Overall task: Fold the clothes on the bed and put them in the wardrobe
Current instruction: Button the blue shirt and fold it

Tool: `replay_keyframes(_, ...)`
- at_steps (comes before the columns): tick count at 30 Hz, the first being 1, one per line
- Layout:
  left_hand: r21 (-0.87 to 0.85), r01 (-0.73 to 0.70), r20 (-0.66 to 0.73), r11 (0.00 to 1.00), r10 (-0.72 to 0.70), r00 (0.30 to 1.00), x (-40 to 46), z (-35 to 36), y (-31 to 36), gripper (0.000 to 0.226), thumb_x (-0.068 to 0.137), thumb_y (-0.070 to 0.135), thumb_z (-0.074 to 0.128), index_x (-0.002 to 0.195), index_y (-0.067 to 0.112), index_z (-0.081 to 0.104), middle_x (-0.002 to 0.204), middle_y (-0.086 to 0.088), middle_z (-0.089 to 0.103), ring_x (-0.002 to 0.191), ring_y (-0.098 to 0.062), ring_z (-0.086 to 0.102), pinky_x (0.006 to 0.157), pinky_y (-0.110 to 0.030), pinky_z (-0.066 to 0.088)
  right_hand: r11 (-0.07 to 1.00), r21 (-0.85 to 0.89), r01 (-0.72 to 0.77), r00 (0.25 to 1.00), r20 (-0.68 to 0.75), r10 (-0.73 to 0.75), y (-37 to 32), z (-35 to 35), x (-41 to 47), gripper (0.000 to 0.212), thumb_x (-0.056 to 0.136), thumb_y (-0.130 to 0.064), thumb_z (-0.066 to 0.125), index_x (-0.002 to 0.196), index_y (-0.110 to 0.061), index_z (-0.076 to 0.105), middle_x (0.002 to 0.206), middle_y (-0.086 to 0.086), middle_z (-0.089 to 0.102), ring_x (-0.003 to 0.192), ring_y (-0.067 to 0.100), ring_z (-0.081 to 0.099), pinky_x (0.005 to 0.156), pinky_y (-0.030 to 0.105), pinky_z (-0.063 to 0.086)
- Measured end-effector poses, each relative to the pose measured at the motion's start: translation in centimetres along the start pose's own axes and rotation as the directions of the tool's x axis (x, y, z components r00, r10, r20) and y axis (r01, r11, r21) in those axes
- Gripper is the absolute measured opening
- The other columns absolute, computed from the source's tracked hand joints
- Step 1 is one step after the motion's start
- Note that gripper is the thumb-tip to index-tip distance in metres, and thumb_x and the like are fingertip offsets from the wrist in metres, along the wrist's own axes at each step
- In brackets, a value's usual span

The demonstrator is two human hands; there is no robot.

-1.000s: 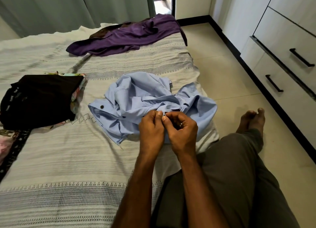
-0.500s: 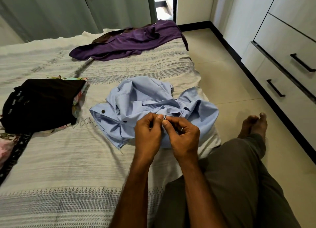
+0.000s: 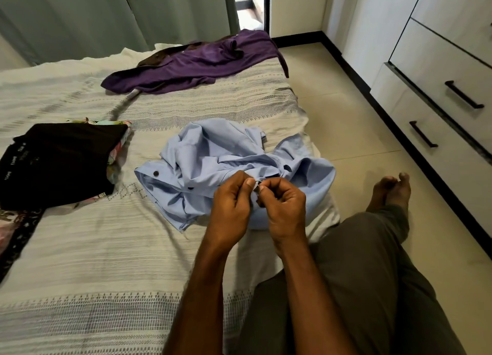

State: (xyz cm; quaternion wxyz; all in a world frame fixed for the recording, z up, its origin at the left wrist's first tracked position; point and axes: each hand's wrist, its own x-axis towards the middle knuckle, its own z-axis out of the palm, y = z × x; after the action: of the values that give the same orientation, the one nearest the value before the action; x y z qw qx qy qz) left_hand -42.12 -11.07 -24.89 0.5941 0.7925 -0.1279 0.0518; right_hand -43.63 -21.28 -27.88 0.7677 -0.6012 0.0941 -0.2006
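Observation:
A crumpled light blue shirt [image 3: 213, 157] with dark buttons lies near the right edge of the bed [image 3: 80, 261]. My left hand [image 3: 231, 208] and my right hand [image 3: 282, 208] meet at the shirt's front edge, each pinching the fabric around a small dark button between thumb and fingertips. A purple garment [image 3: 197, 61] lies spread at the far end of the bed. A folded black garment [image 3: 58, 157] sits on top of a floral one at the left.
White wardrobe drawers [image 3: 447, 120] with black handles line the right wall. Tiled floor [image 3: 346, 120] runs between bed and wardrobe. My leg in grey trousers [image 3: 372, 274] hangs off the bed's right side. Green curtains [image 3: 106, 16] hang behind the bed.
Both hands have stayed pinched on the blue shirt's edge, with small finger shifts. The view has tilted slightly, sliding the scene down in the frame.

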Motion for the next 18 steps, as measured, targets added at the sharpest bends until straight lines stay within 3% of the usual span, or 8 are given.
replay_keyframes(3,-0.045,0.067,-0.064,0.997,-0.070,0.996,-0.1,0.5,0.3,0.033,0.105,0.007,0.049,0.072,0.011,0.045,0.062,0.005,0.043,0.058,-0.003,0.040,0.057,-0.018,0.036,0.998,0.065,-0.011,0.998,0.056,0.007,0.0,-0.1,-0.2,0.009,0.092,0.002,0.066,0.087,-0.005,0.070,0.072,-0.001,0.070,0.069,0.013,0.065,0.066,0.026,0.056)
replay_keyframes(6,0.033,0.083,-0.129,0.996,-0.078,0.989,0.3,1.1,0.7,0.036,0.103,0.009,0.053,0.069,0.016,0.044,0.058,0.010,0.042,0.055,-0.002,0.042,0.055,-0.015,0.035,0.991,0.131,-0.021,0.998,0.063,0.013,-0.1,-0.2,-0.1,0.003,0.093,0.000,0.066,0.093,0.001,0.069,0.076,0.000,0.071,0.073,0.013,0.066,0.070,0.025,0.055)
replay_keyframes(12,-0.096,0.201,-0.094,0.975,-0.210,0.973,0.7,0.8,0.7,0.033,0.104,0.016,0.054,0.073,0.004,0.053,0.058,0.005,0.046,0.054,-0.002,0.041,0.054,-0.018,0.036,0.993,0.108,-0.054,0.998,0.051,0.048,0.1,0.0,0.2,0.017,0.092,0.003,0.066,0.092,-0.014,0.071,0.084,-0.003,0.073,0.082,0.013,0.067,0.079,0.027,0.056)
replay_keyframes(15,-0.127,0.180,-0.087,0.975,-0.192,0.978,0.7,0.8,0.7,0.018,0.100,0.012,0.060,0.085,0.002,0.062,0.066,0.001,0.059,0.060,-0.005,0.053,0.057,-0.020,0.045,0.987,0.140,-0.080,0.996,-0.019,0.084,-0.1,0.2,0.3,0.016,0.091,0.002,0.066,0.092,-0.013,0.071,0.081,-0.005,0.074,0.080,0.010,0.068,0.075,0.023,0.055)
replay_keyframes(18,0.077,0.051,0.007,0.996,-0.052,0.999,0.4,0.2,-0.5,0.020,0.098,0.018,0.064,0.079,0.015,0.061,0.069,0.009,0.059,0.065,-0.003,0.056,0.063,-0.023,0.046,0.983,0.137,-0.119,0.987,-0.094,0.132,-0.1,0.1,0.4,0.015,0.091,-0.001,0.068,0.090,-0.015,0.071,0.080,-0.005,0.074,0.080,0.009,0.068,0.074,0.023,0.054)
